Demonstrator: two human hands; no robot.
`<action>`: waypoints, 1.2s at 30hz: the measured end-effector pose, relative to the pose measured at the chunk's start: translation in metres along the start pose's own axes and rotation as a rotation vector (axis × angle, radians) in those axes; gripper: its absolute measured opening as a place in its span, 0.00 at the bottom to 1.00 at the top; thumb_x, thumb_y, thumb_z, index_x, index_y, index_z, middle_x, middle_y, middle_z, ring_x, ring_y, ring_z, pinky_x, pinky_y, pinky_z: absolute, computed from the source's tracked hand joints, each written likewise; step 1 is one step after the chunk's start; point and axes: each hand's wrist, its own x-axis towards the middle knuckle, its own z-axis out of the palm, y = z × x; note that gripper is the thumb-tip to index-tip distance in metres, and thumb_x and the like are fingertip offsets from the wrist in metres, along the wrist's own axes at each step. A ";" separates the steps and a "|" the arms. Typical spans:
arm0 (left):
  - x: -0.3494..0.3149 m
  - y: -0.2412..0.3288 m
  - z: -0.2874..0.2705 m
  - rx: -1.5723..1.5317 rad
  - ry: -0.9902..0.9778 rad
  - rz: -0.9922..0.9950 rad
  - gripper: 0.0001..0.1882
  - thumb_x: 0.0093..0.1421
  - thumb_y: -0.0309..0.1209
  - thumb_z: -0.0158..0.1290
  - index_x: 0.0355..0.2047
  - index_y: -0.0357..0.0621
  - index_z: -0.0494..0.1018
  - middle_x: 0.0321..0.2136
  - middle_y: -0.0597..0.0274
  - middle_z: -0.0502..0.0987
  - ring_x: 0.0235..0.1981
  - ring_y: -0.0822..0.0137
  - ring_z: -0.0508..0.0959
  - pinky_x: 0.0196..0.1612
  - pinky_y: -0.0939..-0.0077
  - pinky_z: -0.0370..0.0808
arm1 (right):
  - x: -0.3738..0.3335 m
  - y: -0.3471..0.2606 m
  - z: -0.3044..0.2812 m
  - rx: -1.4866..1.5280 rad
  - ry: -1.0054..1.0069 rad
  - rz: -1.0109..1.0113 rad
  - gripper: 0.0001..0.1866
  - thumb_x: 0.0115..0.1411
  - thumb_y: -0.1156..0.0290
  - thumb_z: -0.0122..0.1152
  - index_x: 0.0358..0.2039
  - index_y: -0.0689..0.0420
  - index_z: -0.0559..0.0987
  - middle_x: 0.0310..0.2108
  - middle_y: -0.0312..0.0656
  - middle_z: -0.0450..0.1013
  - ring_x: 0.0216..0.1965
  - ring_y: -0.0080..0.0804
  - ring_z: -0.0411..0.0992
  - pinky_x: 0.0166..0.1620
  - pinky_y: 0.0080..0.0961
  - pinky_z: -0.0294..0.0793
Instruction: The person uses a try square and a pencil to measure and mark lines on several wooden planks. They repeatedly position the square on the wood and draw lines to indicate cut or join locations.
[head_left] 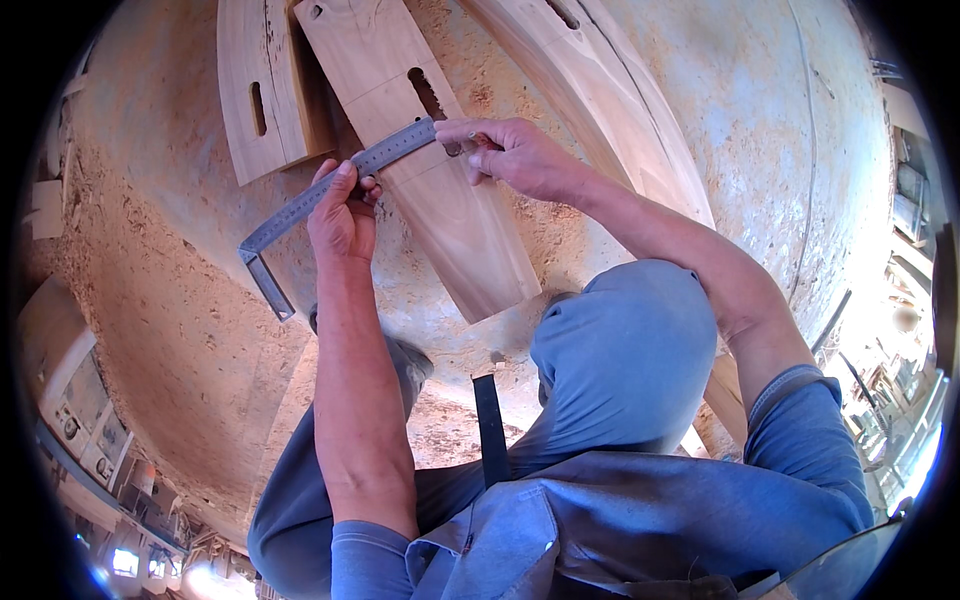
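Note:
My left hand (343,212) is closed on the blade of a metal carpenter's square (290,215), pinching it between thumb and fingers. The marked blade lies across a pale wooden board (450,220), just below the board's slot, while its short stock hangs off to the left. At the blade's far end is my right hand (520,158), its fingers curled around a thin pencil (484,140) that is mostly hidden. The right fingertips reach the board's right edge near the blade tip.
Left of the marked board lies another slotted wooden piece (262,95) with a crack. A long curved board (610,95) runs along the right. Sawdust covers parts of the worn floor (190,330). My bent knee (630,350) is close to the board's near end. Wood scraps (905,400) lie at the far right.

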 end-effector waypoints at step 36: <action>0.001 0.000 -0.001 -0.015 -0.022 0.010 0.18 0.60 0.21 0.58 0.48 0.45 0.68 0.36 0.53 0.79 0.28 0.60 0.78 0.33 0.64 0.77 | -0.001 0.003 0.001 -0.029 0.000 -0.001 0.26 0.60 0.81 0.49 0.60 0.54 0.73 0.29 0.32 0.63 0.32 0.22 0.67 0.41 0.24 0.78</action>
